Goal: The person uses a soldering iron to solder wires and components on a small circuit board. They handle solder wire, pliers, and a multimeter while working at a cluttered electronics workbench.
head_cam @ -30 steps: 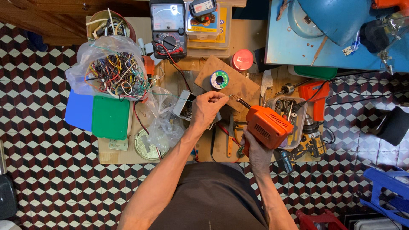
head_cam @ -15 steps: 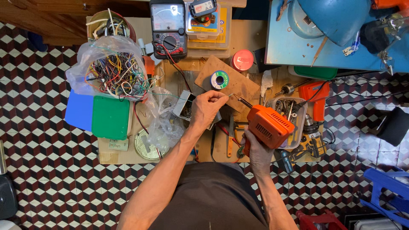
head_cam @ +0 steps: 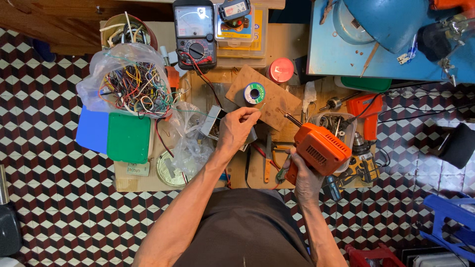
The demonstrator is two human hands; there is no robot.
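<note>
Fingers of the left hand [head_cam: 237, 129] are pinching a thin, limp solder strand over the counter [head_cam: 292, 44]; the right hand [head_cam: 303, 174] is gripping the bulky orange plastic soldering gun [head_cam: 319, 148], likely heavy, by its handle.

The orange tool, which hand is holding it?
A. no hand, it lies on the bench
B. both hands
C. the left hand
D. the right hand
D: the right hand grips the handle of the orange soldering gun, while the left hand is apart from it, pinching a thin piece of wire near the tool's tip.
</note>
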